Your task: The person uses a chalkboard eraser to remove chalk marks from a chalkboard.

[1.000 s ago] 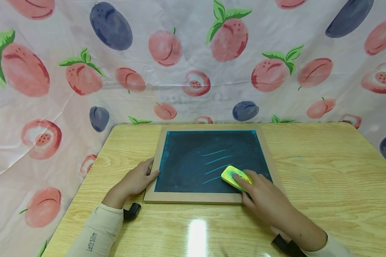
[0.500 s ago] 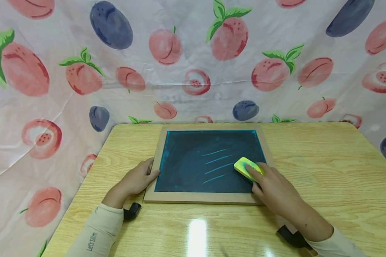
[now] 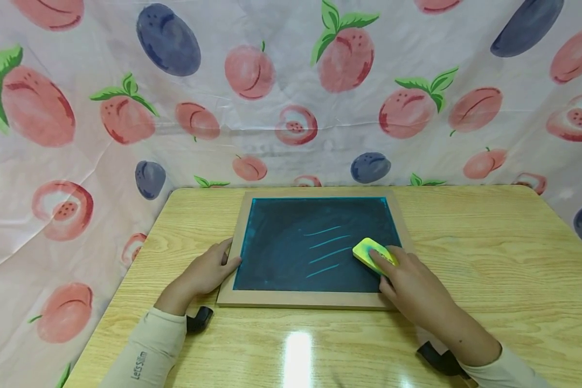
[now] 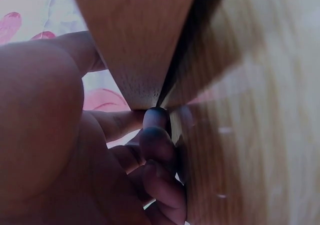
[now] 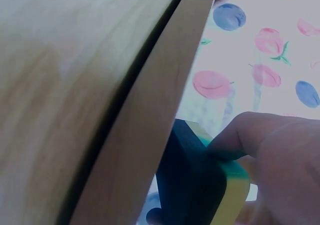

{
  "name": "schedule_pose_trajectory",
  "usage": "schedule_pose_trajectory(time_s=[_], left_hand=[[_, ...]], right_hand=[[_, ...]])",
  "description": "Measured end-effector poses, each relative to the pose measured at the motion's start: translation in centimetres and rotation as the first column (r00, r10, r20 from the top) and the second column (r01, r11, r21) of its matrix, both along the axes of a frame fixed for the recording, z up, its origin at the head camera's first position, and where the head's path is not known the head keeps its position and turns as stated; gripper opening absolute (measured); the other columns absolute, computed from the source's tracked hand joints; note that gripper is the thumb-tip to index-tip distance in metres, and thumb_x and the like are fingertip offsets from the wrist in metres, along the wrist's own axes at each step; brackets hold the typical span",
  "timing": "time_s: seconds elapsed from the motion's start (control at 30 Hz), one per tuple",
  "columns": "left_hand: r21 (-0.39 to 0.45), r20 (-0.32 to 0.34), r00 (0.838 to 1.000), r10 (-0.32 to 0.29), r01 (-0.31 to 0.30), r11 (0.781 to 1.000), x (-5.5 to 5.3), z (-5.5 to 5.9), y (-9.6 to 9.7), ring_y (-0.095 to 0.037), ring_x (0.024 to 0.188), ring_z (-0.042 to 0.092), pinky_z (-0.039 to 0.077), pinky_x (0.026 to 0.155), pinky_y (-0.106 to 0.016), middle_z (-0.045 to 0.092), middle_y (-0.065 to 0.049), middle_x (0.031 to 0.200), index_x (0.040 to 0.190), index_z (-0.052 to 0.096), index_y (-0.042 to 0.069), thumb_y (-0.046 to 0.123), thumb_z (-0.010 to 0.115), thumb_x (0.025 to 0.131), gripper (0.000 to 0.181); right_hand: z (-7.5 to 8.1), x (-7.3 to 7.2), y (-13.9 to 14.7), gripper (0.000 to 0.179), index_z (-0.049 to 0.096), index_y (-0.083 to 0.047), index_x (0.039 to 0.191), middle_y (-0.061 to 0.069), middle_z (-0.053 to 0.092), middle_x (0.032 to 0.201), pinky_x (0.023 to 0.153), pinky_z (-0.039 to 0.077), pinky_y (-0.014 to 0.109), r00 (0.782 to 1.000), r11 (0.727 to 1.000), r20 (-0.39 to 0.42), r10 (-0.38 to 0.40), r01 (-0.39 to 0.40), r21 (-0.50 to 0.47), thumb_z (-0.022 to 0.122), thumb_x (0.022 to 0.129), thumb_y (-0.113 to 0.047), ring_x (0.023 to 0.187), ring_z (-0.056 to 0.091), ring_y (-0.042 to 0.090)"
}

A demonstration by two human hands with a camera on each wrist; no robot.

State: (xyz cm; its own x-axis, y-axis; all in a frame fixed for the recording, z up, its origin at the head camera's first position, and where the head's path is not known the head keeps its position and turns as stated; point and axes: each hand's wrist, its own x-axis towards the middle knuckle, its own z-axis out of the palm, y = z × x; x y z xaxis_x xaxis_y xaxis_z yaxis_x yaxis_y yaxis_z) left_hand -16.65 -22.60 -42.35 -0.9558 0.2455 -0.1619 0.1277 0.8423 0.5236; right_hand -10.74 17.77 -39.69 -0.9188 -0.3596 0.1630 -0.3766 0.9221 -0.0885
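Observation:
A small chalkboard [image 3: 291,221] in a wooden frame lies on the table. Several slanted light-blue chalk lines [image 3: 326,254] run across its middle. My left hand [image 3: 207,269] holds the frame's left edge, thumb on top; in the left wrist view the curled fingers [image 4: 162,150] meet the frame's side [image 4: 137,50] close to the tabletop. My right hand [image 3: 414,285] grips a yellow chalkboard eraser [image 3: 374,256] over the lower right of the board, just right of the lines. The right wrist view shows the eraser's dark felt [image 5: 190,180]; whether it touches the board I cannot tell.
The board stands on a light wooden table [image 3: 490,258] whose surface extends to the right and in front. Behind and to the left hangs a fruit-printed cloth [image 3: 291,70]. A black strap piece [image 3: 200,319] sits at the left wrist.
My right hand has moved the eraser right and slightly up, off the lower lines, whose right ends now show. Over the last half second it stays put. My left hand has not moved.

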Motion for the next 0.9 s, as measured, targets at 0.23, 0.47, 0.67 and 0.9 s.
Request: schedule_pose_trajectory(time_s=[0.23,0.47,0.67,0.9], left_hand=[[-0.007,0.004,1.000,0.013,-0.013,1.000,0.1,0.2,0.1,-0.016,0.084,0.050,0.041,0.073,-0.033,0.050,-0.004,0.093,0.142,0.031,0.010,0.042,0.045,0.094,0.059],[-0.016,0.001,1.000,0.012,-0.012,1.000,0.1,0.1,0.1,-0.017,0.090,0.052,0.043,0.078,-0.037,0.052,-0.005,0.100,0.145,0.026,0.010,0.042,0.045,0.095,0.063],[-0.006,-0.001,1.000,0.006,-0.006,1.000,0.3,0.2,0.1,-0.018,0.093,0.050,0.041,0.080,-0.036,0.050,-0.005,0.099,0.143,0.029,0.008,0.042,0.045,0.095,0.061],[0.051,-0.013,1.000,-0.012,0.012,0.999,0.4,0.2,0.1,-0.022,0.106,0.049,0.041,0.088,-0.042,0.050,-0.007,0.118,0.142,0.031,0.011,0.040,0.045,0.095,0.057]], right_hand=[[-0.4,0.3,-0.7,0.047,0.050,-0.017,0.132,0.023,0.050,0.123,0.083,0.046,0.050,0.997,0.998,-0.046,0.054,-0.055,-0.008,0.056,0.085,-0.019,0.102,0.055,0.036],[-0.6,1.0,-1.9,0.047,0.051,-0.021,0.131,0.019,0.051,0.124,0.083,0.048,0.048,0.996,0.996,-0.048,0.081,-0.082,-0.022,0.058,0.085,-0.021,0.102,0.057,0.032],[-0.9,1.9,-3.1,0.047,0.048,-0.026,0.133,0.015,0.049,0.128,0.085,0.048,0.046,0.995,0.994,-0.014,0.103,-0.103,-0.043,0.056,0.087,-0.023,0.103,0.057,0.032],[-1.0,2.6,-3.6,0.050,0.046,-0.030,0.136,0.009,0.045,0.132,0.081,0.048,0.039,0.989,0.989,-0.022,0.145,-0.145,0.000,0.053,0.087,-0.024,0.101,0.055,0.024]])
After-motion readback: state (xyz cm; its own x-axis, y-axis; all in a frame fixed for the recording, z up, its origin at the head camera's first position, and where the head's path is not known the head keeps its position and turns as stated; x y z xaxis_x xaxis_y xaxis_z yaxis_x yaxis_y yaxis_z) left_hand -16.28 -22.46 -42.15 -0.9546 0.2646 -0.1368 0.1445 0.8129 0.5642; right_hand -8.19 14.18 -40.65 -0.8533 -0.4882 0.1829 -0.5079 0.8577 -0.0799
